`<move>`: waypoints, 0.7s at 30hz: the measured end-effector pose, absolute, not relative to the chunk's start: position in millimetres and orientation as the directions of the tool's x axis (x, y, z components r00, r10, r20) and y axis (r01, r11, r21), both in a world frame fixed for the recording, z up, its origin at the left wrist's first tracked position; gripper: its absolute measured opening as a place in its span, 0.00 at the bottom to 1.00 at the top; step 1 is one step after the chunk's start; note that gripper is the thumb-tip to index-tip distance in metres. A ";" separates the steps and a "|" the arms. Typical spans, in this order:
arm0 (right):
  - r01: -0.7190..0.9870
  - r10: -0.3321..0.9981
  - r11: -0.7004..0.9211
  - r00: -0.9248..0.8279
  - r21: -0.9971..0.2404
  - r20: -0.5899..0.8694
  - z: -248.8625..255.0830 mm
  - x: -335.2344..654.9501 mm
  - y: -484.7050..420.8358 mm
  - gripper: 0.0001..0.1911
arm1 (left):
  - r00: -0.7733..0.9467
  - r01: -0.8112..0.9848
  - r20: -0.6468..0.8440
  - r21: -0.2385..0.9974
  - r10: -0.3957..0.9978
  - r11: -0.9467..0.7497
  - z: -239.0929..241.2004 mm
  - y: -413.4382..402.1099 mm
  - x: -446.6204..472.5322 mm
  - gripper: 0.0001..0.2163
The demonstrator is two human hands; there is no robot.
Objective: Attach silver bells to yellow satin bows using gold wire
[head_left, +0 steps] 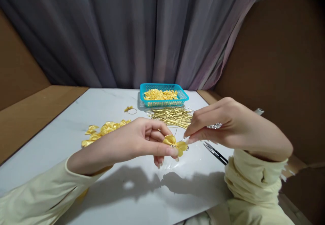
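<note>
My left hand (pixel 149 143) is closed, pinching a yellow satin flower (pixel 181 147) between thumb and fingers above the table. Small silvery beads show at the flower's middle and by its right edge. Just to the right, my right hand (pixel 210 123) is closed, its thumb and forefinger pinched on a thin pale strand (pixel 183 139) that runs to the flower. Whether the strand is wire or thread I cannot tell. Behind my hands lies a pile of gold wire stems (pixel 172 116). Partly hidden under my right hand is a heap of silvery beads (pixel 214 126).
A blue basket (pixel 164 105) of yellow petals (pixel 159 94) stands at the back of the white table (pixel 106 101). Yellow satin pieces (pixel 109 127) lie left, near a small flower (pixel 128 108) with a wire ring. Black thread snips (pixel 215 153) lie at right, points toward my hands.
</note>
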State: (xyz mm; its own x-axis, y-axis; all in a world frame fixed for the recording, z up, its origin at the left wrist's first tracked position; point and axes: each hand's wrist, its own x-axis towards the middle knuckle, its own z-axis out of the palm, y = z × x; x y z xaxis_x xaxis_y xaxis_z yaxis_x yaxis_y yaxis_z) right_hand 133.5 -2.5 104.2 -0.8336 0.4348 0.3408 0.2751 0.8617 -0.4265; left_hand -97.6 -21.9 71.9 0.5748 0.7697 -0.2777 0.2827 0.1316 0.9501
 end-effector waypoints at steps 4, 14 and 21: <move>0.288 0.408 0.890 -0.849 -0.353 0.337 106.2 134.7 -6.3 0.15 | 0.581 0.291 -0.280 0.948 0.764 0.127 70.2 -21.2 -98.6 0.11; 0.308 0.380 0.915 -0.874 -0.259 0.302 105.4 140.4 -9.0 0.23 | 0.554 0.360 -0.317 0.925 0.770 0.121 72.6 -21.8 -96.8 0.08; 0.404 0.471 0.882 -0.762 -0.243 0.444 99.4 139.5 -13.5 0.15 | 0.541 0.394 -0.341 0.910 0.769 0.127 75.3 -22.5 -95.0 0.08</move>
